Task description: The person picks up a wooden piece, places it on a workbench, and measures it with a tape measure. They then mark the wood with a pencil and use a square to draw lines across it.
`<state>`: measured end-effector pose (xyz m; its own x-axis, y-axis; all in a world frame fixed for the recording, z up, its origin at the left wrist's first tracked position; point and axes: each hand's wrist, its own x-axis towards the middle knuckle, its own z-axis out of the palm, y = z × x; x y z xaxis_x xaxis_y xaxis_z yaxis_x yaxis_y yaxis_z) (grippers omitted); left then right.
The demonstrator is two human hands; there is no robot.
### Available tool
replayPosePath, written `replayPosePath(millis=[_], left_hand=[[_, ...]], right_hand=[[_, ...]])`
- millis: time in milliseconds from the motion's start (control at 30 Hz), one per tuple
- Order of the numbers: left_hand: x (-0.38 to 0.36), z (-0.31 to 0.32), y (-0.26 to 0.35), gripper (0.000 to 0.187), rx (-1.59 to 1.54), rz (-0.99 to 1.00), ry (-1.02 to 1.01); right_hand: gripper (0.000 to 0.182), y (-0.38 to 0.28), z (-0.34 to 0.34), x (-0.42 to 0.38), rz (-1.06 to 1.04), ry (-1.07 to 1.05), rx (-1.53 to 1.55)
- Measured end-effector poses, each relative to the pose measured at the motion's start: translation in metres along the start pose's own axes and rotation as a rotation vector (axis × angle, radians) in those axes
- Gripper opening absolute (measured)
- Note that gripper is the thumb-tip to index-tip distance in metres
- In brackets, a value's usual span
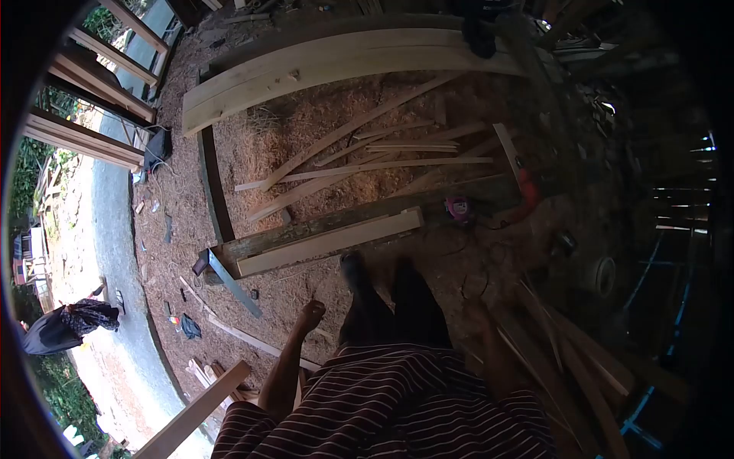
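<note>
My left hand [312,314] hangs low over the shavings-covered ground, its fingers curled in and nothing showing in them. My right hand [479,315] is down on the other side of my legs, dark and smeared, its fingers unclear. In front of my feet a short pale board [329,243] lies along a rough timber beam [306,229]. A metal carpenter's square [233,284] with a dark stock rests at the beam's left end. Farther right on the beam sit a pink tape measure [459,209] and an orange-red tool [527,191].
Across the back lies a long wide plank [344,63]. Thin wooden strips [367,164] are scattered over shavings between it and the beam. More boards [566,352] lean at my right, and a timber [195,409] juts up at lower left. Another person [76,321] is outside, left.
</note>
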<state>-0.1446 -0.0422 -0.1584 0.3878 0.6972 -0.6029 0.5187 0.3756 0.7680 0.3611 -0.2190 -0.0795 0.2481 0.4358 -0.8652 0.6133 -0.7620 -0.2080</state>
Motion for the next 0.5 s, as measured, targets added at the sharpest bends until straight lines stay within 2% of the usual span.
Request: replayPosePath(millis=[33, 67, 100, 133, 167, 200, 267, 333, 400, 500], left_hand=[[-0.009, 0.000, -0.016, 0.023, -0.029, -0.208, 0.036], [-0.019, -0.003, -0.045, 0.021, -0.061, -0.362, 0.103], [-0.030, -0.014, -0.071, 0.019, 0.010, -0.382, 0.006], [-0.039, -0.011, -0.062, 0.020, -0.080, -0.717, 0.115], [-0.051, -0.009, -0.051, 0.020, -0.238, -0.722, 0.195], [-0.060, -0.004, -0.043, 0.021, -0.396, -0.722, 0.270], [-0.058, 0.000, -0.049, 0.023, -0.315, -0.661, 0.232], [-0.048, 0.016, -0.022, 0.025, -0.233, -0.615, 0.187], [-0.036, 0.038, 0.010, 0.029, -0.134, -0.485, 0.179], [0.000, 0.078, 0.055, 0.028, -0.179, -0.344, 0.118]], right_hand=[[0.031, 0.032, 0.019, -0.001, -0.188, -0.033, -0.612], [0.030, 0.053, 0.031, -0.022, -0.123, -0.056, -0.306], [0.030, 0.063, 0.038, -0.046, 0.051, -0.044, 0.279], [0.030, 0.074, 0.048, -0.062, 0.139, -0.002, 0.610], [0.030, 0.081, 0.057, -0.075, 0.200, 0.046, 0.827], [0.028, 0.088, 0.064, -0.079, 0.228, 0.063, 0.871], [0.025, 0.103, 0.076, -0.084, 0.322, 0.107, 0.992], [0.025, 0.121, 0.082, -0.087, 0.281, 0.127, 1.069], [0.025, 0.144, 0.089, -0.091, 0.236, 0.139, 1.134], [0.023, 0.166, 0.091, -0.078, 0.275, 0.195, 1.242]])
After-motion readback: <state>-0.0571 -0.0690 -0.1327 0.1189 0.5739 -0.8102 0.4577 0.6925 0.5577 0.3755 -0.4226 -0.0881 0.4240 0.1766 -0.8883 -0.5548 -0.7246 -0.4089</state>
